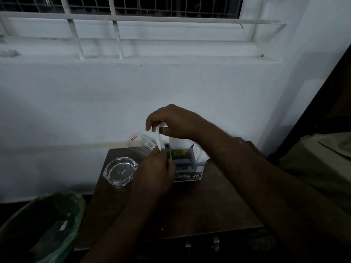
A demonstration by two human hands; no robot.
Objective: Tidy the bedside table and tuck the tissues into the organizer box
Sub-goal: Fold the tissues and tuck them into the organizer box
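We see a bench point(218, 202) of dark brown wood, its top smooth with a dull sheen, and two small metal handles point(202, 243) on its front. The ashtray point(120, 170) is clear glass, glossy and faceted at the rim. Behind it stands a clear tumbler point(141, 144), glass or plastic, we cannot tell in this dim light, with a red sticker. The tissue point(159, 138) is thin white paper, matt and soft. The organizer box point(187, 168) looks like grey plastic with a printed glossy label. The bin liner point(76, 211) is thin green plastic, crinkled. The wall point(171, 82) is matt white paint.
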